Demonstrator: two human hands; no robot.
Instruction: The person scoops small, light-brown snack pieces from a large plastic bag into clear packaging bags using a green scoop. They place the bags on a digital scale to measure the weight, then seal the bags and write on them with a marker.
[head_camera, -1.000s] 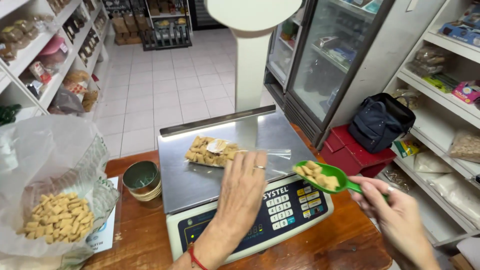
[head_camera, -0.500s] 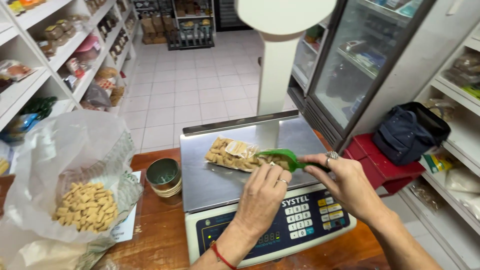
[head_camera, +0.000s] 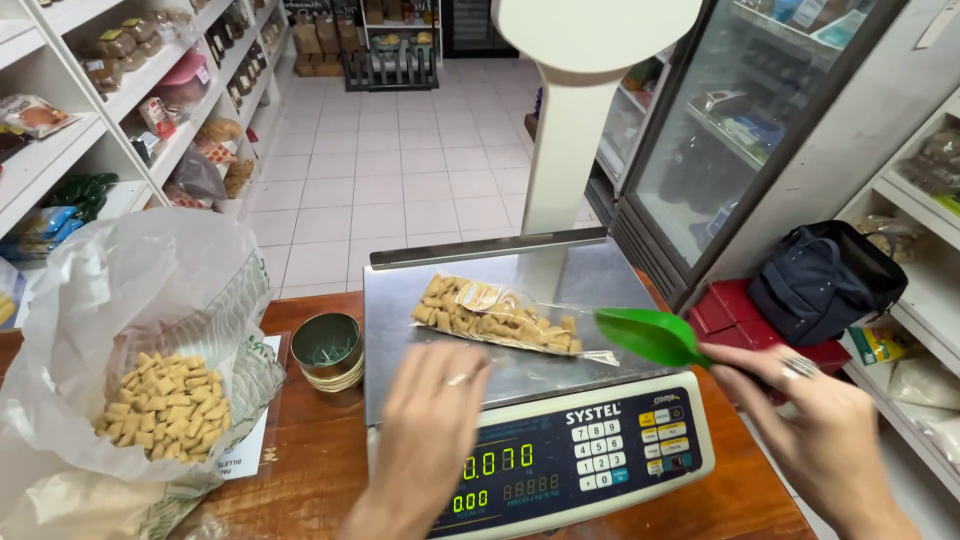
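I see green scoop (head_camera: 648, 336) emptied, drawn right of small bag (head_camera: 497, 316); right hand (head_camera: 815, 420) fingers pinching handle; left hand (head_camera: 428, 425) fingers together, empty.

A green plastic scoop (head_camera: 648, 335), empty and tilted, hangs over the right edge of the scale's steel pan (head_camera: 420, 300). On that pan, just left of the scoop, lies a small clear bag (head_camera: 497, 316) of tan square biscuits, flat.

Brushed metal scale pan (head_camera: 440, 350), glossy green plastic scoop (head_camera: 650, 335), varnished wooden counter (head_camera: 310, 460).
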